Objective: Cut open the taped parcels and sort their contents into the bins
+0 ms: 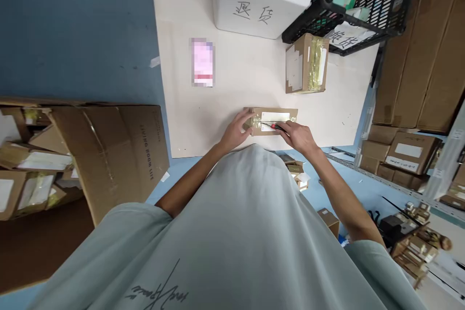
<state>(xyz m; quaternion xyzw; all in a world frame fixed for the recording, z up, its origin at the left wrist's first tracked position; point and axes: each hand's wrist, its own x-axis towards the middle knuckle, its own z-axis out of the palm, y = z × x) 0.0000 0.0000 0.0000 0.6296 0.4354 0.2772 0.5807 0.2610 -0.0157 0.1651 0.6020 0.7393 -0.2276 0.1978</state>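
A small cardboard box (257, 131) with a white label and clear tape lies flat near the table's front edge. My left hand (235, 131) grips its left end, thumb at the near side and fingers at the far side. In my right hand (298, 135) is a red and black utility knife (274, 126), held low over the box. Its thin blade points left, at the taped part beside the label. Whether the blade has entered the tape I cannot make out.
Beyond the box stand a taped carton (305, 65), a white foam bin (254, 12) and a black crate (348, 19) with green packages. A blurred pink item (203, 63) lies on the white table (181, 121). A large open carton (123, 155) full of boxes is at left, shelving at right.
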